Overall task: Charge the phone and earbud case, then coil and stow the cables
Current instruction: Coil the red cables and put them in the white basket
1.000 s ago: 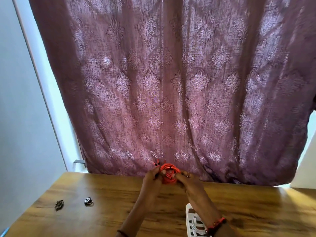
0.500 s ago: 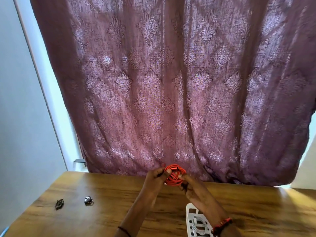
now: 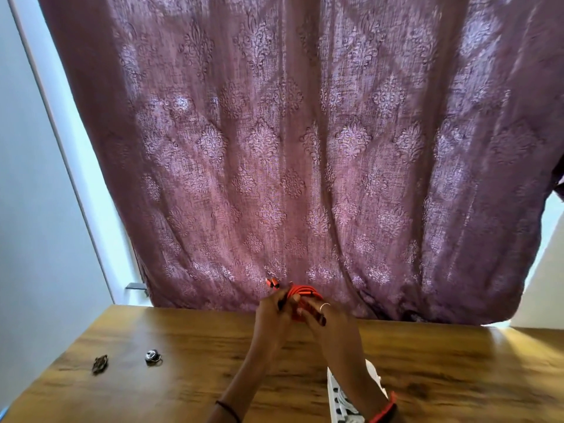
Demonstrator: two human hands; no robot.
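Most of the cable was buried behind both hands, so no telling how many loops it had. The left hand and right hand were curled round it with fingers overlapping, and the dark bit by the right fingertips was too blurry to call. Both forearms were chopped by the bottom edge. The white thing sat half under the right arm and was cut by that same edge; couldn't tell what it was. Two tiny bits on the table, a dark one and a shiny one, were too small to identify. The curtain was cut off at the top.
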